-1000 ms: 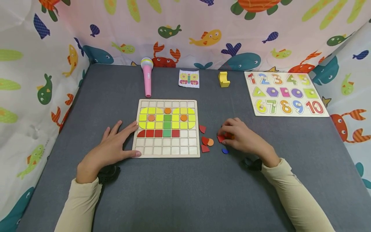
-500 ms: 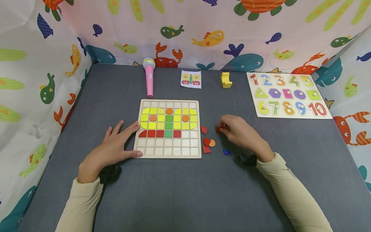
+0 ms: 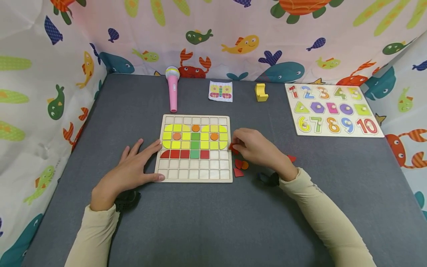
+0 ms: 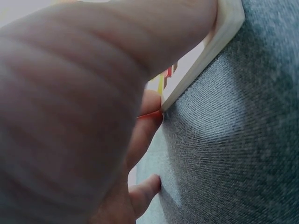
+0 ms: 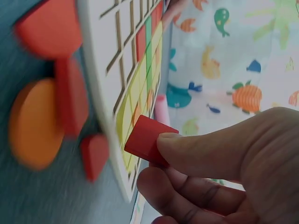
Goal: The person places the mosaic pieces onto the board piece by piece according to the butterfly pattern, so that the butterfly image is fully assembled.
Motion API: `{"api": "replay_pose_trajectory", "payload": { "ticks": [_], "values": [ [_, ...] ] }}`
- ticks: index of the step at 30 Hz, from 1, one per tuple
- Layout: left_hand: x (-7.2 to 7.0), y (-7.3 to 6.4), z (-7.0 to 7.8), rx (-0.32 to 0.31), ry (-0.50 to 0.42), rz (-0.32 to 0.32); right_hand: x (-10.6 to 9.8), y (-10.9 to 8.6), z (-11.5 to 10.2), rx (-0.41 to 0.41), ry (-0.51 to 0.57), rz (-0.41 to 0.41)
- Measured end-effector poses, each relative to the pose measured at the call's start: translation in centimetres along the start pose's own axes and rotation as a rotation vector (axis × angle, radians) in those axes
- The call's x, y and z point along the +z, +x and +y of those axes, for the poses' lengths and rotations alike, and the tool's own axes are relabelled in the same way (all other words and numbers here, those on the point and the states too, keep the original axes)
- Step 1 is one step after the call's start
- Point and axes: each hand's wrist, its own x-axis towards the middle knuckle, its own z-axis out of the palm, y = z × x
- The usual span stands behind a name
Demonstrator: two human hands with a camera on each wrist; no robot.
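My left hand [image 3: 128, 172] rests on the left edge of a wooden grid board [image 3: 200, 174], fingers spread and thumb near its lower corner. The left wrist view shows the thumb [image 4: 182, 28] large against the board's rim. Yellow, green, orange and red tiles fill part of the grid, and a row of red tiles [image 3: 180, 154] stops short of the right side. By the board's right edge, my right hand [image 3: 260, 148] pinches a red square tile [image 5: 145, 135] between thumb and fingers, tilted above the table in the right wrist view.
Loose red pieces [image 3: 238, 172] and an orange disc [image 3: 245, 165] lie right of the board; another red piece [image 3: 291, 158] lies beyond my right wrist. Farther back are a pink toy microphone [image 3: 173, 91], a pattern card [image 3: 220, 91], a yellow block [image 3: 261, 92] and a number puzzle [image 3: 333, 109].
My right hand has moved left to the board's right edge, carrying the red square tile. The blue disc is now hidden from the head view. My left hand stays on the board.
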Motion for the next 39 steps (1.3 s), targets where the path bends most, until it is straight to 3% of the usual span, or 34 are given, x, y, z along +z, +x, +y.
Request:
{"api": "replay_pose_trajectory", "payload": {
  "ticks": [17,27,39],
  "values": [
    [-0.1,-0.2,0.0,0.025,0.001,0.005,2.8,2.7,-2.2,-0.086,0.037,-0.074],
    [-0.1,-0.2,0.0,0.029,0.0,0.008,3.4,3.3,-2.6,-0.037,0.008,-0.115],
    [-0.1,-0.2,0.1,0.022,-0.001,0.0,4.1,3.0,-3.0,-0.054,-0.116,-0.045]
  ]
}}
